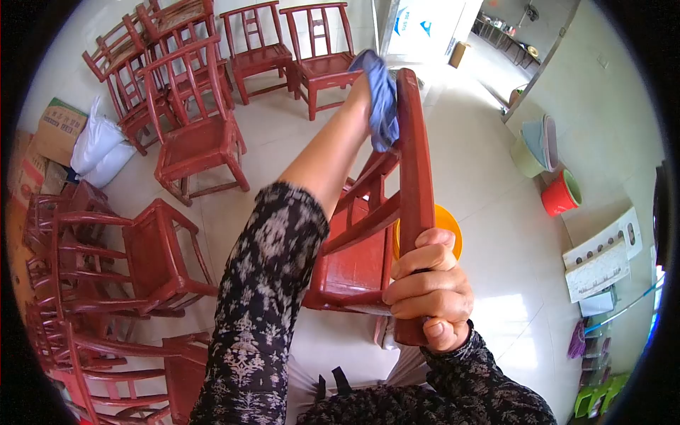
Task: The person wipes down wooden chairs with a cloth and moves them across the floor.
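My right hand is wrapped around the near end of a red wooden chair's top rail. The chair is tilted, with its seat below the backrest slats. Stretched out to the rail's far end, my left hand is mostly covered by a blue cloth. It presses this cloth against the side of the rail; the fingers are hidden under the fabric. Partly behind the rail and my right hand shows a yellow round container.
Several red chairs stand at the left, including a nearby one; more are stacked behind. White sacks and cardboard boxes lie by the left wall. A red bucket, a pale green bin and green stools line the right wall.
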The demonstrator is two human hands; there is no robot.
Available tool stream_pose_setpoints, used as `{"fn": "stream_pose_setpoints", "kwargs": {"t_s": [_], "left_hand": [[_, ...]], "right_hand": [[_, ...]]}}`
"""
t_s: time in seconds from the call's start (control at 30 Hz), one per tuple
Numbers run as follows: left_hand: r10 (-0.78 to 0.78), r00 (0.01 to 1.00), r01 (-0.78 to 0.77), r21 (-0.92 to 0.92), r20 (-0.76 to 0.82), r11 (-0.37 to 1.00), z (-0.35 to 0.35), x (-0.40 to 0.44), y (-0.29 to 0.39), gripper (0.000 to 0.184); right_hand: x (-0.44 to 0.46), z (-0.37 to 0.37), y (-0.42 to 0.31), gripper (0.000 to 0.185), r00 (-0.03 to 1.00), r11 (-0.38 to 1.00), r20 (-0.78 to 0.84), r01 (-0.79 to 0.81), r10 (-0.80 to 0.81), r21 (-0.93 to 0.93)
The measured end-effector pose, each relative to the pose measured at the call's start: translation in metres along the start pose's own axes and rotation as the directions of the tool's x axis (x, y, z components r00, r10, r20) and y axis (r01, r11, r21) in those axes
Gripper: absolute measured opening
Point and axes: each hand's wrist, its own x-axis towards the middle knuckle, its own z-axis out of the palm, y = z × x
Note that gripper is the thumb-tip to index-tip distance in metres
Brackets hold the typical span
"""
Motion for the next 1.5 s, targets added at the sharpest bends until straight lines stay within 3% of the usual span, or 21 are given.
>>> {"fn": "stream_pose_setpoints", "kwargs": {"t_s": [0.07, 0.1, 0.17, 0.33, 0.37, 0.43, 0.47, 0.53, 0.57, 0.7, 0.8, 0.83, 0.9, 1.03, 1.13, 1.27, 1.3, 1.37, 1.4, 1.43, 1.5], "left_hand": [[-0.044, 0.994, 0.005, 0.368, 0.099, 0.93, 0.021, 0.011, 0.003, 0.04], [0.236, 0.969, -0.237, 0.518, 0.068, 0.822, 0.035, 0.009, -0.001, 0.031], [0.125, 0.986, -0.169, 0.643, 0.114, 0.747, 0.041, -0.01, 0.009, 0.032], [0.09, 0.993, -0.116, 0.425, 0.08, 0.898, 0.05, -0.074, 0.003, 0.039], [0.154, 0.979, -0.2, 0.507, 0.133, 0.838, 0.048, -0.082, 0.001, 0.039], [0.431, 0.795, -0.576, 0.752, 0.426, 0.319, 0.034, -0.086, -0.008, 0.037], [0.431, 0.798, -0.573, 0.752, 0.422, 0.325, 0.039, -0.092, -0.01, 0.037], [0.32, 0.924, -0.382, 0.562, 0.209, 0.734, 0.052, -0.11, -0.011, 0.039], [0.36, 0.852, -0.512, 0.744, 0.379, 0.429, 0.053, -0.12, -0.003, 0.044], [0.441, 0.849, -0.507, 0.681, 0.291, 0.529, 0.057, -0.098, -0.039, 0.046], [0.441, 0.865, -0.447, 0.769, 0.241, 0.456, 0.057, -0.093, -0.046, 0.043], [0.453, 0.877, -0.44, 0.645, 0.16, 0.625, 0.059, -0.095, -0.051, 0.038], [0.491, 0.845, -0.48, 0.701, 0.21, 0.527, 0.059, -0.104, -0.043, 0.035], [0.422, 0.881, -0.465, 0.56, 0.215, 0.686, 0.074, -0.143, -0.04, 0.029], [0.224, 0.964, -0.267, 0.467, 0.145, 0.843, 0.087, -0.192, -0.023, 0.032], [0.2, 0.962, -0.256, 0.355, 0.187, 0.899, 0.1, -0.24, -0.034, 0.035], [0.237, 0.944, -0.322, 0.496, 0.228, 0.806, 0.102, -0.255, -0.034, 0.033], [0.264, 0.878, -0.469, 0.6, 0.4, 0.648, 0.102, -0.278, -0.034, 0.03], [0.246, 0.872, -0.478, 0.63, 0.423, 0.611, 0.106, -0.29, -0.032, 0.028], [0.227, 0.866, -0.489, 0.658, 0.446, 0.572, 0.111, -0.301, -0.03, 0.026], [0.246, 0.831, -0.552, 0.684, 0.499, 0.477, 0.12, -0.314, -0.031, 0.024]], "right_hand": [[0.0, -0.003, -0.001, 0.025, 1.0, 1.0, 0.006, -0.007, 0.007, 0.004], [-0.001, -0.003, 0.0, 0.025, 1.0, 1.0, 0.018, -0.001, 0.001, 0.005], [-0.002, -0.004, 0.002, 0.023, 1.0, 1.0, 0.002, 0.002, -0.003, 0.022], [0.0, -0.006, 0.004, 0.021, 1.0, 1.0, -0.017, 0.006, -0.006, 0.012], [0.0, -0.005, 0.002, 0.021, 0.999, 1.0, -0.047, -0.007, 0.007, 0.005], [-0.006, 0.001, 0.002, 0.023, 0.989, 0.995, -0.109, -0.101, 0.1, 0.0], [-0.011, 0.004, 0.003, 0.026, 0.968, 0.982, -0.171, -0.188, 0.185, -0.005], [-0.019, 0.009, 0.016, 0.035, 0.913, 0.955, -0.281, -0.284, 0.296, 0.083], [-0.018, 0.008, 0.028, 0.041, 0.886, 0.943, -0.328, -0.285, 0.327, 0.171], [-0.011, -0.009, 0.039, 0.054, 0.812, 0.872, -0.34, -0.378, 0.474, 0.311], [0.0, 0.0, 0.025, 0.075, 0.594, 0.643, -0.389, -0.301, 0.704, 0.704], [-0.011, -0.001, 0.035, 0.069, 0.553, 0.629, -0.39, -0.347, 0.737, 0.696], [-0.014, -0.001, 0.045, 0.067, 0.475, 0.461, -0.278, -0.328, 0.835, 0.824], [-0.011, -0.007, 0.052, 0.045, 0.42, 0.417, -0.299, -0.223, 0.857, 0.881], [-0.016, -0.009, 0.057, 0.037, 0.434, 0.337, -0.253, -0.125, 0.864, 0.933], [-0.025, -0.011, 0.095, 0.057, 0.407, 0.428, -0.337, -0.153, 0.849, 0.891], [-0.036, -0.009, 0.098, 0.057, 0.405, 0.425, -0.336, -0.153, 0.851, 0.892], [-0.055, -0.007, 0.101, 0.052, 0.65, 0.788, -0.455, -0.423, 0.608, 0.448], [-0.024, -0.03, 0.057, 0.045, 0.473, 0.118, -0.015, -0.189, 0.881, 0.975], [-0.02, -0.028, 0.055, 0.045, 0.472, 0.118, -0.014, -0.19, 0.881, 0.975], [-0.009, -0.02, 0.054, 0.043, 0.286, 0.2, -0.113, -0.3, 0.952, 0.933]]}}
